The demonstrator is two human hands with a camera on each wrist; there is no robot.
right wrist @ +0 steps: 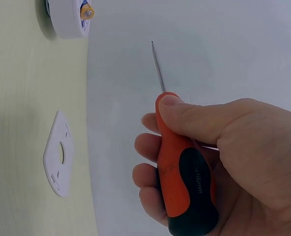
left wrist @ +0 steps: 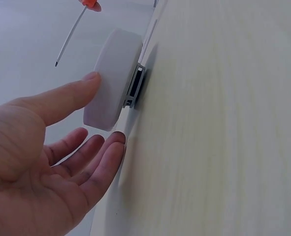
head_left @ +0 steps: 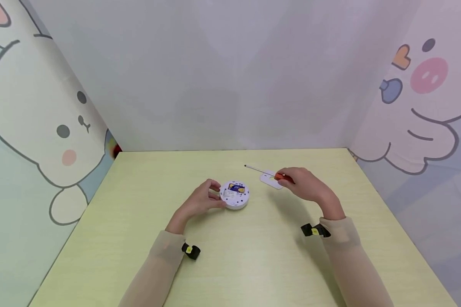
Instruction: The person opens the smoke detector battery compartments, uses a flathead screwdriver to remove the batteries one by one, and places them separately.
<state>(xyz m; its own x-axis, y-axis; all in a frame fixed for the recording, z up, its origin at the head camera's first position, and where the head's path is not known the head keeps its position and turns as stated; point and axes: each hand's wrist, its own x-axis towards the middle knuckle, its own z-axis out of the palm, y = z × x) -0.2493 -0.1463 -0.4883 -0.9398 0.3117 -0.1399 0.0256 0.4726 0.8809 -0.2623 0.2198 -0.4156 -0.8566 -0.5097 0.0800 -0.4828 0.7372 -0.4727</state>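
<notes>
Fingers [right wrist: 150, 147] wrap the screwdriver [right wrist: 182, 177], its black butt visible only wrist-side.

Pale yellow-green table [head_left: 253, 264]: round white device [head_left: 234, 195] near middle, flat white plate [head_left: 270, 180] just beside.

Right hand [right wrist: 234, 162] wrapped around orange-and-black screwdriver [right wrist: 182, 172], thin shaft pointing up. Flat white plate [right wrist: 59, 155] lying on tabletop [right wrist: 17, 98]; round white device [right wrist: 69, 17] beyond.

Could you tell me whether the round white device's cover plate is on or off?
Off: the cover plate lies flat on the table, apart from the round device, whose battery is exposed.
</notes>
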